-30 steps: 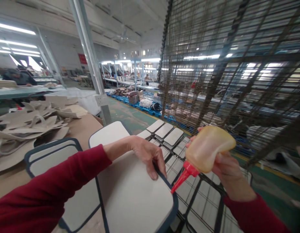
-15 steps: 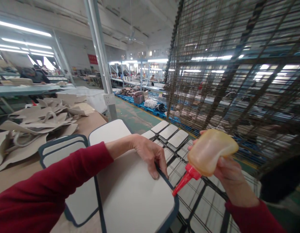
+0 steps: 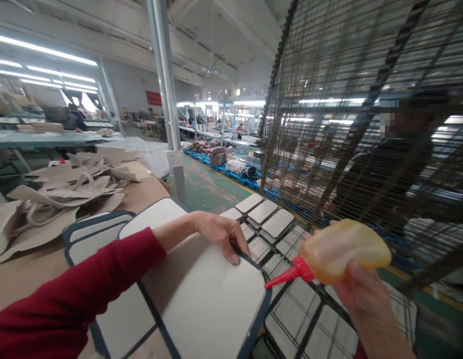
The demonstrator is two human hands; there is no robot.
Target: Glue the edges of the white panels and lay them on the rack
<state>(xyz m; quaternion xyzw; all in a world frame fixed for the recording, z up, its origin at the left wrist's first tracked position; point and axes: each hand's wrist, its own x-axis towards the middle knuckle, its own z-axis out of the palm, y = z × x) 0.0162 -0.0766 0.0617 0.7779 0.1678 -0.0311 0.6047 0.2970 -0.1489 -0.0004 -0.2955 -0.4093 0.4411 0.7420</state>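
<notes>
A white panel with a dark blue edge (image 3: pixel 212 299) lies in front of me, tilted. My left hand (image 3: pixel 224 239) pinches its far edge, thumb on the white face and fingers over the rim. In my right hand (image 3: pixel 358 279) is a yellowish squeeze bottle (image 3: pixel 347 249), tipped to the left. Its red nozzle (image 3: pixel 291 274) points at the panel's right rim, with the tip at or just over the blue edging. More blue-edged white panels (image 3: pixel 119 304) lie underneath and to the left.
Beige offcuts (image 3: pixel 78 184) are heaped on the brown table (image 3: pixel 152 192). Small white panels (image 3: pixel 278 223) sit on a wire rack to the right. A large wire mesh (image 3: pixel 329 124) rises at the right, with a person (image 3: pixel 384 174) behind it. A metal post (image 3: pixel 166 75) stands ahead.
The bottle has tilted flatter, and its nozzle tip has moved slightly up along the rim. My left hand keeps its pinch. The view has shifted, and a person now shows behind the mesh.
</notes>
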